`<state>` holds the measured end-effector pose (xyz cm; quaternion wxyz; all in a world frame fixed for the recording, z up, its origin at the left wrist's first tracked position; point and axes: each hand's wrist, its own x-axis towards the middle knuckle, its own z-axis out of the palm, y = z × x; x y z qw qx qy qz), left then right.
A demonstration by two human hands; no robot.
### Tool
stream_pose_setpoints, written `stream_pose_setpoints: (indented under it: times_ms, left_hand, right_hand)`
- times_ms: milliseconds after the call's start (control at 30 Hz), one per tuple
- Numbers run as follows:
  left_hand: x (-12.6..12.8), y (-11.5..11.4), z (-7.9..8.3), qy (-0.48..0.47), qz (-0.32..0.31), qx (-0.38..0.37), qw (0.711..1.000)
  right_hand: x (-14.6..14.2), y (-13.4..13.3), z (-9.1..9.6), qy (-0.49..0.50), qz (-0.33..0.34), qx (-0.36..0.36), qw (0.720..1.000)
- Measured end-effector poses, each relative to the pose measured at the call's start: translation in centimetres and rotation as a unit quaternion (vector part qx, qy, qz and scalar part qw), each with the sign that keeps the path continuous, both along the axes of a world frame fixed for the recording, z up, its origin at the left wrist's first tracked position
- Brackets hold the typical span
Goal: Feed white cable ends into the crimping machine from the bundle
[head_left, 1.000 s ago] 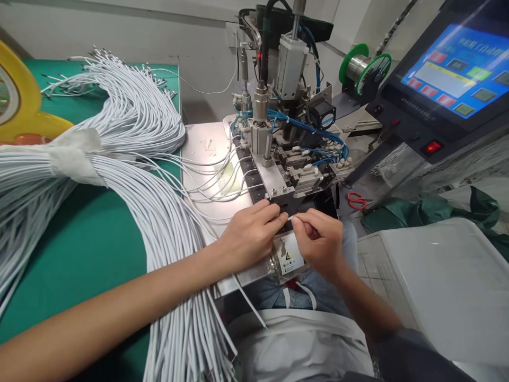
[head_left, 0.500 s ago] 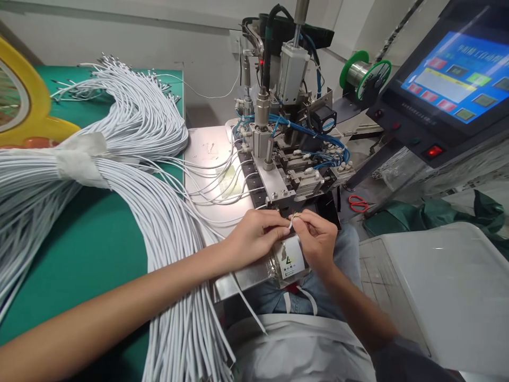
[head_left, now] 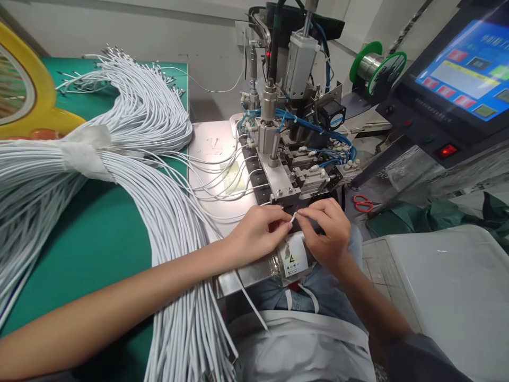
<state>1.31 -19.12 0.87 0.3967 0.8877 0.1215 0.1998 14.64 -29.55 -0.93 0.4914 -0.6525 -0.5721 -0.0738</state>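
Between the thumb and fingers of my left hand is the end of a white cable. Thin coloured inner wires, one of them reddish, stick out of that end. The fingertips of my right hand pinch at these wires, close beside my left fingertips; the exact grip is too small to make out. Both hands are at the front edge of a bench machine with cylinders and blue air tubes. Several white cables run from its left side to a big cable bundle, which passes under my left forearm.
White tape wraps the bundle on a green mat. A yellow-framed object stands at left. Right of the machine are a solder wire spool, a control screen, red-handled scissors and a white surface.
The view has shifted slightly. My right hand has turned and its fingers have spread more, while the fingertips stay at the cable's wires. My left hand keeps its hold.
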Motion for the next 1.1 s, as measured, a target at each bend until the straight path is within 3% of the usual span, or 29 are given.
stream_pose_setpoints:
  times_ms: [133,233,467,700,867,1000,1100]
  left_hand:
    - [0.0,-0.1,0.1,-0.007,0.002,-0.010,1.000]
    - [0.1,-0.1,0.3,-0.005,0.000,-0.015,1.000]
    - [0.1,-0.1,0.4,-0.016,-0.007,-0.024,1.000]
    - [0.0,0.0,0.3,-0.015,-0.034,0.000,0.999]
    - [-0.1,0.2,-0.2,0.038,-0.063,0.107,0.992]
    - [0.2,0.5,-0.7,0.154,-0.051,0.216,0.963]
    - [0.4,0.7,-0.9,0.195,-0.062,0.254,0.945]
  right_hand:
    - [-0.4,0.4,-0.3,0.212,0.029,-0.038,0.976]
    - [-0.3,0.6,-0.2,0.289,0.069,-0.053,0.953]
    - [-0.8,0.2,-0.5,0.262,0.013,-0.021,0.965]
    - [-0.9,-0.2,-0.4,0.234,0.029,-0.023,0.972]
    - [0.5,-0.3,-0.6,0.161,0.052,-0.062,0.984]
    - [1.9,0.5,-2.1,0.197,0.104,-0.140,0.965]
    - [2.5,1.0,-3.2,0.222,0.117,-0.176,0.952]
